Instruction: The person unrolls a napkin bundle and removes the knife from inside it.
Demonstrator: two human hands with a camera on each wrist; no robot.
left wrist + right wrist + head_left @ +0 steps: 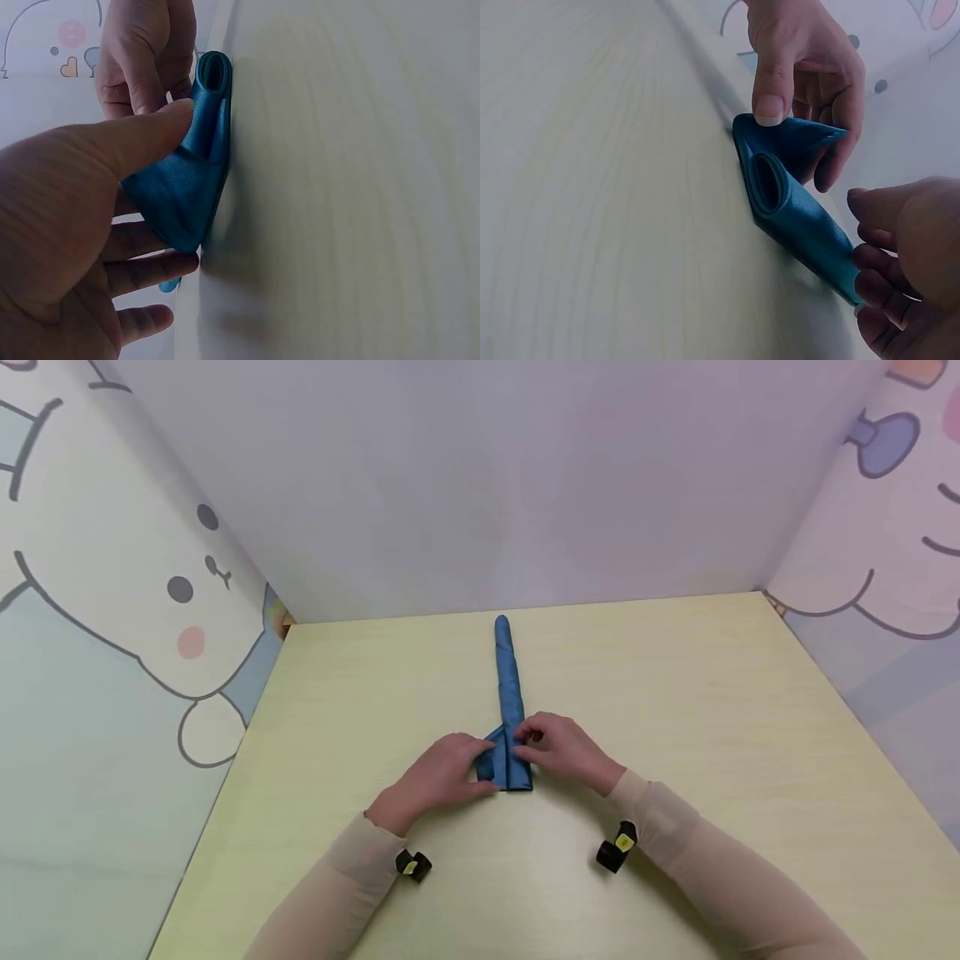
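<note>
A shiny blue cloth (512, 693), rolled into a long narrow tube, lies on the table and points away from me. Its near end shows a spiral opening (769, 184), and a loose folded flap (176, 191) stands out on the left. My left hand (450, 770) holds this flap between its thumb and fingers. On the other side, my right hand (566, 749) touches the right side of the roll with loosely bent fingers; its thumb (889, 206) stands apart from the fingers in the right wrist view.
The pale wooden table (675, 693) meets a plain light wall (480, 485) at the back. Panels with cartoon drawings (187, 585) stand at both sides. A small black camera is strapped to each wrist.
</note>
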